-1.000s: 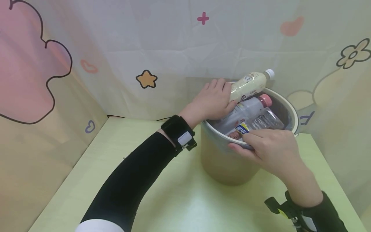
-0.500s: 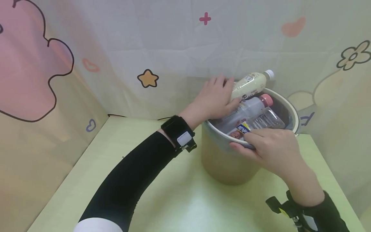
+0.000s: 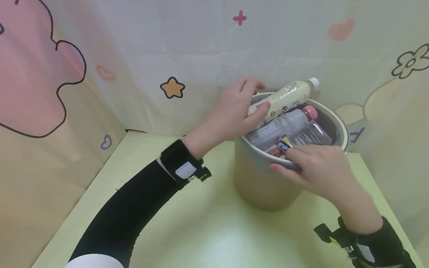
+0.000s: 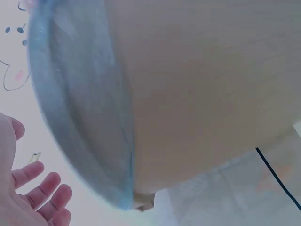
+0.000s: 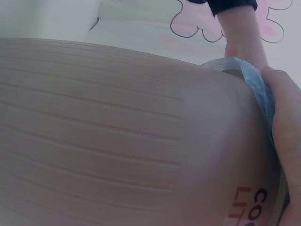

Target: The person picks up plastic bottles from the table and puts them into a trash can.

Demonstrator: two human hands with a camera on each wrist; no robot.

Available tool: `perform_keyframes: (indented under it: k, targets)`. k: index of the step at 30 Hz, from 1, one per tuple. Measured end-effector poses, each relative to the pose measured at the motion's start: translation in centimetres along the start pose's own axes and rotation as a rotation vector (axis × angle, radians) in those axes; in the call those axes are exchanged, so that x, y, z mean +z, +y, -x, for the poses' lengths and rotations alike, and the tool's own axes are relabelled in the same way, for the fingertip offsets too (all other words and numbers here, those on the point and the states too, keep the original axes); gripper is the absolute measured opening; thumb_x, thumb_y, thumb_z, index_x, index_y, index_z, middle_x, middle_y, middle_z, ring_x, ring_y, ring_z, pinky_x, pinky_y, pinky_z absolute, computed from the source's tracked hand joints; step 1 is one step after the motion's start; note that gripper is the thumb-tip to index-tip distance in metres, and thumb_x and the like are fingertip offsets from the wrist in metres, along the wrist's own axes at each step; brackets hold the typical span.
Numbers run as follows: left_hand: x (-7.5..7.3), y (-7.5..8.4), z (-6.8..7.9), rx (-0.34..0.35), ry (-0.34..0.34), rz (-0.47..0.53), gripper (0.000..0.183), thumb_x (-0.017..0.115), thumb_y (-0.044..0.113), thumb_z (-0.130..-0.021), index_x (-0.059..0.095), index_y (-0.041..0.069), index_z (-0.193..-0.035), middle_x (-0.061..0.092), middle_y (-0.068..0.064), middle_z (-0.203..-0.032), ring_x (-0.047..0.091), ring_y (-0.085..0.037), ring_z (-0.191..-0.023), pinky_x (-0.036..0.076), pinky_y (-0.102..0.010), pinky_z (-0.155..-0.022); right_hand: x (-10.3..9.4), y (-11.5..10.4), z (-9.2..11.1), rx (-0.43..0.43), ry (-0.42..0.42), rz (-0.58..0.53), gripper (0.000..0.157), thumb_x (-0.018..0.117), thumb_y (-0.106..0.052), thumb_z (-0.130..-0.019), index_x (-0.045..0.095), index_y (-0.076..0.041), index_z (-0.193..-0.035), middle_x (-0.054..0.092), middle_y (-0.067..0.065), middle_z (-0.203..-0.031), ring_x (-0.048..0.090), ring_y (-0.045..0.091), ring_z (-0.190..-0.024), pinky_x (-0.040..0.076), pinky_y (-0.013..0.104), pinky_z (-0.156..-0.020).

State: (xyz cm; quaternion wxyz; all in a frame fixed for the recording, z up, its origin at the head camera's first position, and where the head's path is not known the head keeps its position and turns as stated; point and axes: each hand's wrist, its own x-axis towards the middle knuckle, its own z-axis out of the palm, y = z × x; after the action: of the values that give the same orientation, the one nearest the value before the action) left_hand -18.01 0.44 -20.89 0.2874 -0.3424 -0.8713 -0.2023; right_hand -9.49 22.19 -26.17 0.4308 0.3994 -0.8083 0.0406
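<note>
A beige bin point(image 3: 264, 186) with a white rim stands on the table, lined with a thin bluish plastic bag point(image 4: 82, 80). On top lies a milky-coloured bottle point(image 3: 291, 96) with a white cap, slanting out past the far rim. Below it are a clear bottle point(image 3: 281, 124) with a pink cap and a clear plastic container point(image 3: 310, 134). My left hand point(image 3: 236, 106) hovers at the bin's left rim beside the milky bottle's lower end, fingers loosely bent and holding nothing. At the near rim, my right hand point(image 3: 323, 169) grips the bin, thumb outside and fingers inside.
The pale green tabletop point(image 3: 187, 223) runs around the bin. Behind it hangs a printed curtain point(image 3: 201, 44), close to the bin's far side. Black straps with small cameras sit on both wrists.
My left hand has lifted off the milky bottle and drawn back left, uncovering its lower end. My right hand keeps its grip on the rim. The view has shifted slightly.
</note>
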Motion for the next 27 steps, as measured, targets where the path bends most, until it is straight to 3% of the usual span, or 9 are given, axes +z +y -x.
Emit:
perform_keyframes:
  k: [6, 8, 13, 16, 20, 27]
  targets:
    - [-2.1, -0.4, 3.5, 0.061, 0.026, 0.067, 0.04, 0.048, 0.039, -0.088, 0.052, 0.01, -0.116, 0.053, -0.002, -0.106, 0.047, -0.011, -0.098, 0.037, -0.025, -0.085, -0.9, -0.4, -0.7, -0.025, 0.101, -0.06, 0.045, 0.055, -0.055, -0.081, 0.059, -0.012, -0.069, 0.05, -0.005, -0.058, 0.043, 0.011, -0.049, 0.03, 0.024, -0.043]
    - [-2.8, -0.7, 4.9, 0.073, 0.032, 0.096, 0.04, 0.05, 0.037, -0.088, 0.052, 0.009, -0.115, 0.053, -0.002, -0.106, 0.047, -0.012, -0.099, 0.037, -0.026, -0.085, -1.3, -0.6, -0.8, -0.028, 0.157, -0.105, 0.044, 0.058, -0.051, -0.081, 0.061, -0.008, -0.072, 0.054, 0.0, -0.063, 0.046, 0.017, -0.054, 0.038, 0.029, -0.051]
    - [-4.0, -1.7, 8.5, 0.087, 0.033, 0.137, 0.039, 0.052, 0.034, -0.087, 0.051, 0.008, -0.116, 0.051, -0.002, -0.107, 0.047, -0.012, -0.1, 0.039, -0.025, -0.084, -1.9, -0.7, -0.6, -0.034, 0.24, -0.193, 0.041, 0.061, -0.041, -0.08, 0.062, -0.001, -0.076, 0.057, 0.008, -0.072, 0.05, 0.029, -0.063, 0.039, 0.042, -0.065]
    - [-4.6, -2.4, 10.7, 0.073, 0.016, 0.132, 0.038, 0.051, 0.034, -0.087, 0.051, 0.009, -0.115, 0.051, -0.001, -0.109, 0.048, -0.012, -0.1, 0.04, -0.026, -0.086, -2.0, -0.9, -0.1, -0.023, 0.268, -0.201, 0.039, 0.061, -0.039, -0.079, 0.062, 0.0, -0.078, 0.058, 0.011, -0.073, 0.051, 0.033, -0.065, 0.037, 0.043, -0.063]
    - [-4.9, -3.1, 13.2, 0.035, -0.022, 0.114, 0.037, 0.052, 0.035, -0.087, 0.051, 0.01, -0.115, 0.05, 0.001, -0.108, 0.048, -0.014, -0.096, 0.036, -0.031, -0.088, -1.7, -0.8, 0.6, 0.008, 0.257, -0.206, 0.038, 0.057, -0.037, -0.081, 0.06, 0.001, -0.079, 0.057, 0.012, -0.073, 0.05, 0.034, -0.067, 0.035, 0.042, -0.062]
    - [-4.3, -4.4, 16.9, -0.057, -0.099, 0.086, 0.038, 0.052, 0.038, -0.087, 0.05, 0.015, -0.118, 0.048, 0.007, -0.106, 0.047, -0.012, -0.092, 0.034, -0.032, -0.086, -0.2, -0.8, 1.1, 0.021, 0.123, -0.184, 0.04, 0.048, -0.037, -0.09, 0.057, 0.0, -0.079, 0.05, 0.011, -0.075, 0.047, 0.033, -0.071, 0.028, 0.045, -0.063]
